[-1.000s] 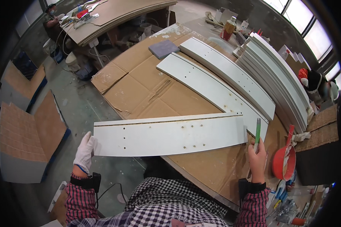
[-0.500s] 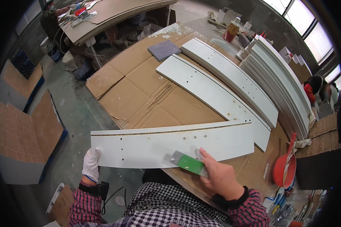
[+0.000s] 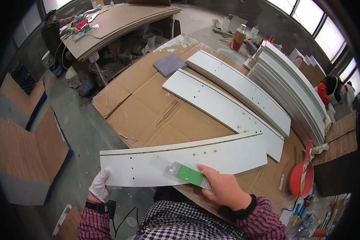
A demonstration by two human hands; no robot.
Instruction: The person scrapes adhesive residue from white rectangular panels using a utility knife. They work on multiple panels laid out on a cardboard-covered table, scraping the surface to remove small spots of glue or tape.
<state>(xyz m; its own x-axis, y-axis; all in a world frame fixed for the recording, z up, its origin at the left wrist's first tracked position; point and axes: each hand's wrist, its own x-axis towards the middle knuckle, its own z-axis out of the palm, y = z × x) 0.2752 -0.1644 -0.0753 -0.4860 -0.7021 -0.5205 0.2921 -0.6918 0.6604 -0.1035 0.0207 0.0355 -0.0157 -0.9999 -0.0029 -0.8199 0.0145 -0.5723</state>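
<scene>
A curved white panel lies in front of me, with a brown groove along its far edge, dark holes and several brownish spots. My left hand, in a white glove, is closed on the panel's near left corner. My bare right hand grips a scraper with a green middle part. The scraper's greyish blade end, smeared by motion, is over the middle of the panel. The panel's right part rests over the cardboard and a second white panel, while its left end juts past the table edge.
Beyond lie another white panel, a grey block and a panel stack on the right. A red ladle-shaped pan and assorted tools sit at the right. Cardboard covers the table; a person is farther right.
The scraper and my right hand have shifted left across the panel. The panel's left end sits a little lower and farther right in view, my left hand with it; the whole view has also shifted slightly.
</scene>
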